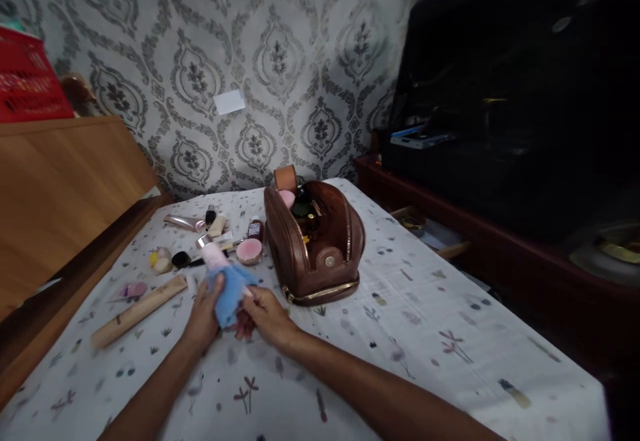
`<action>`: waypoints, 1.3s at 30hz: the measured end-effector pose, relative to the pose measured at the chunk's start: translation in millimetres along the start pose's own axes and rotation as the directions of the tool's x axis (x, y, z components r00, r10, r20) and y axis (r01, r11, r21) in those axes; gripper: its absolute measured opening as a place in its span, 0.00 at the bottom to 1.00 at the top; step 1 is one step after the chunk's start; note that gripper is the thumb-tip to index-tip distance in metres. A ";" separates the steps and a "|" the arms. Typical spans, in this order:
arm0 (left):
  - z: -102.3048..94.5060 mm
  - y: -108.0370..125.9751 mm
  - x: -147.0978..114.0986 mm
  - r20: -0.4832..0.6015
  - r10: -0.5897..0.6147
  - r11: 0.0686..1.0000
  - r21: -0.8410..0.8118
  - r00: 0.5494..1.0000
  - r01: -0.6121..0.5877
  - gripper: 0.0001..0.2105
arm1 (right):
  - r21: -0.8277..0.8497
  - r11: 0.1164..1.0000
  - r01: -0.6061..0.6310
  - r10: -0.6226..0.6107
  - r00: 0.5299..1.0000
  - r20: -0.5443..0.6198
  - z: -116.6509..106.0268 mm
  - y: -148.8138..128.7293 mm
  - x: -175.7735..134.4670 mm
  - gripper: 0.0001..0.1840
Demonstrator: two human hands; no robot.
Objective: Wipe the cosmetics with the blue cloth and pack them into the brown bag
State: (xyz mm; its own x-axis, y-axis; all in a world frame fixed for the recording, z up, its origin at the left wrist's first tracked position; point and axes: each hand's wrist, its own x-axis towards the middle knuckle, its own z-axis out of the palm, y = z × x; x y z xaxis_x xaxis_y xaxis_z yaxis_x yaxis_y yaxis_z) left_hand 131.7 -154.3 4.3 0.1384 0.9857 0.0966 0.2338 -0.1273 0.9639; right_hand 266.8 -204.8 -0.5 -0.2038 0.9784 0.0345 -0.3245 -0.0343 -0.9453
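My left hand (204, 314) is closed round a pink bottle (213, 254) with a silver cap, tilted up and away to the left. A blue cloth (234, 291) wraps the bottle's lower part. Pinched in the fingers of my right hand (265, 314) is the cloth's right side. Just beyond my hands lies a round pink compact (249, 251). To their right stands a brown cosmetic bag (285, 247), unzipped, with several items inside. A long beige tube (140, 311) lies to the left of my left hand.
Several cosmetics lie on the left, among them a shiny pink tube (185, 223), a dark red bottle (255, 229) and a black round item (181, 259). A wooden panel (75, 181) borders the left side. A dark television (500, 94) stands at the right above a partly pulled-out drawer (440, 237).
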 end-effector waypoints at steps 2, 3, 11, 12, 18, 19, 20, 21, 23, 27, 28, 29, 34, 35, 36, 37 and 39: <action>11.7 8.5 -7.7 0.145 -0.051 0.987 -0.141 0.988 0.072 0.22 | -0.100 0.995 0.003 -0.007 0.999 -0.036 -0.3 -0.6 -0.3 0.18; 14.9 13.4 -10.6 0.222 -0.068 0.969 -0.218 0.973 0.117 0.23 | -0.142 0.990 0.004 -0.012 0.998 -0.059 -1.1 -1.7 -0.6 0.16; 5.3 25.7 -6.0 0.187 -0.100 0.893 -0.416 0.977 0.171 0.23 | -0.355 0.932 -0.068 0.038 0.995 -0.089 -9.8 -27.8 -4.5 0.09; 2.7 24.3 -4.2 0.152 -0.089 0.899 -0.414 0.984 0.145 0.24 | -0.370 0.927 -0.065 0.030 0.994 -0.101 -9.9 -30.7 -5.9 0.09; -13.9 27.2 -2.7 0.092 0.025 0.957 -0.290 0.995 0.003 0.23 | -0.621 0.768 0.158 -0.357 0.910 -0.209 -4.9 -28.1 -16.7 0.16; -16.3 29.0 -3.5 0.109 0.035 0.967 -0.254 0.993 -0.006 0.22 | -0.640 0.744 0.192 -0.405 0.891 -0.204 -3.8 -26.4 -17.6 0.20; -18.4 30.6 -4.3 0.134 0.048 0.976 -0.216 0.990 -0.018 0.21 | -0.642 0.732 0.230 -0.443 0.876 -0.191 -2.8 -25.4 -18.1 0.22; -19.9 32.0 -5.2 0.168 0.064 0.984 -0.173 0.984 -0.034 0.20 | -0.632 0.724 0.276 -0.476 0.863 -0.168 -1.7 -25.2 -18.2 0.23; -21.2 34.0 -7.1 0.249 0.096 0.993 -0.087 0.964 -0.077 0.18 | -0.601 0.706 0.374 -0.532 0.841 -0.102 0.6 -27.3 -18.1 0.20; -18.4 35.8 -11.8 0.379 0.117 0.992 -0.002 0.918 -0.126 0.15 | -0.513 0.755 0.408 -0.527 0.843 -0.105 6.0 -37.1 -18.9 0.19; -17.2 36.4 -13.0 0.385 0.120 0.991 0.000 0.915 -0.130 0.14 | -0.479 0.783 0.397 -0.509 0.852 -0.126 7.3 -39.7 -19.6 0.20; -16.0 37.3 -14.2 0.388 0.118 0.992 0.001 0.914 -0.129 0.14 | -0.440 0.810 0.387 -0.488 0.861 -0.142 8.6 -42.1 -20.4 0.21; -12.0 47.0 -19.7 0.416 0.071 0.996 0.014 0.907 -0.085 0.14 | -0.241 0.894 0.377 -0.420 0.893 -0.162 12.9 -52.0 -26.8 0.21; -11.7 49.0 -20.7 0.418 0.070 0.996 0.020 0.906 -0.086 0.14 | -0.214 0.900 0.379 -0.415 0.896 -0.159 13.5 -53.5 -28.6 0.20; -11.5 50.4 -21.7 0.416 0.073 0.996 0.024 0.906 -0.091 0.14 | -0.199 0.902 0.383 -0.415 0.897 -0.154 14.1 -54.7 -30.7 0.20; -11.5 51.2 -22.6 0.413 0.076 0.995 0.027 0.907 -0.096 0.14 | -0.198 0.901 0.387 -0.418 0.896 -0.149 14.8 -55.7 -33.1 0.19; -11.6 50.6 -24.5 0.403 0.076 0.995 0.028 0.912 -0.095 0.12 | -0.231 0.888 0.397 -0.434 0.890 -0.138 16.6 -57.6 -38.9 0.18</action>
State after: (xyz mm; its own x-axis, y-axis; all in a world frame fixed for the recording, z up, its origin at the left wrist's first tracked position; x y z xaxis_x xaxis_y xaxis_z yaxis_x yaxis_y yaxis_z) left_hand 129.0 -183.6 53.5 0.5316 0.8448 0.0610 0.2463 -0.2230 0.9432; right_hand 278.1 -244.3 58.0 0.0870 0.9141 0.3961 -0.1558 0.4051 -0.9009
